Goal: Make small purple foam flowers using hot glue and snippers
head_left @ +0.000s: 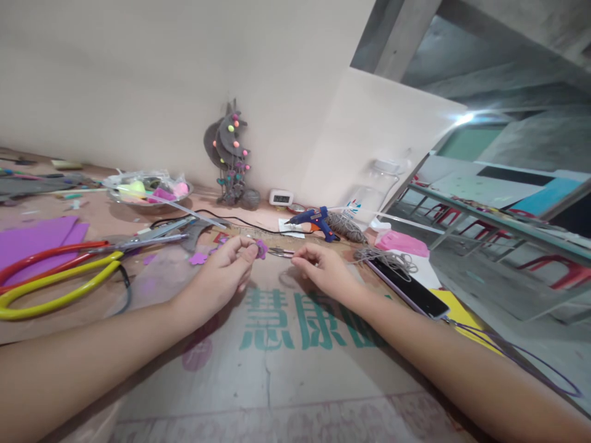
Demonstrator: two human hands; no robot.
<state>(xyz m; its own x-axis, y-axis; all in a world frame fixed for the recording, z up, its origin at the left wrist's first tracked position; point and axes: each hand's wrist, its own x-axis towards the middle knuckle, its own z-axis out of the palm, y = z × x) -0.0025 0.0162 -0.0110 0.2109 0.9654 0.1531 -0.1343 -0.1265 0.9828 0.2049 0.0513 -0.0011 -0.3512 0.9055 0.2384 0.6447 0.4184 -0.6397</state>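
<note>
Over the cardboard, my left hand (pixel 226 264) is closed, with thumb and fingertips pinching a small purple flower-shaped piece (pixel 261 248). To its right, my right hand (pixel 323 267) is also closed in a pinch. From its fingertips a thin two-pronged metal tool (pixel 281 253), like tweezers, points left at the flower piece; the tool's other end is hidden by the fingers. More purple cut-outs (pixel 198 259) lie beside my left hand. Beyond both hands rests a blue glue gun (pixel 314 218) with its nozzle to the left.
Red-handled scissors (pixel 55 253), yellow-handled scissors (pixel 60 289) and purple sheets (pixel 41 243) lie left. Behind are a bowl (pixel 150 206), a moon-shaped ornament (pixel 231 147), a white timer (pixel 281 197) and a bottle (pixel 373 191). Grey yarn (pixel 392 261) covers part of a phone (pixel 410 289) at right.
</note>
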